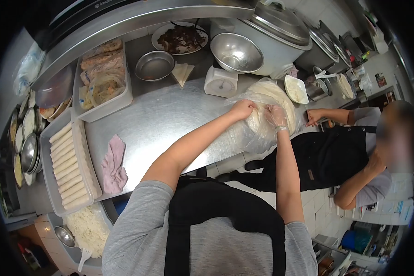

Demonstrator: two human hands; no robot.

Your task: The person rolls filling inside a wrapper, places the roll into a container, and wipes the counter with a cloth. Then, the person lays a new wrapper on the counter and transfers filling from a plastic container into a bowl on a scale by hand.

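In the head view, we see the clear plastic bag [238,139] at the right end of the bench [170,112], in front of the scale [220,83] and the white dish [296,90]. Inside it shows a pale, dough-like mass [275,94]. Our left hand [244,110] is narrow, its fingers closed on the film. Our right hand [276,117], covered with thin clear plastic, has bent fingers at the bag; we cannot tell if they grip.

We judge the film to be light, slippery and easy to tear, and the mass soft and rather heavy. It seems better to pinch the gathered film, and to support the mass from below with a flat palm.

The long axis of the mass runs slantwise, from near the scale toward the co-worker [326,156]. The loose film spreads toward us; where the mouth points, we cannot tell.
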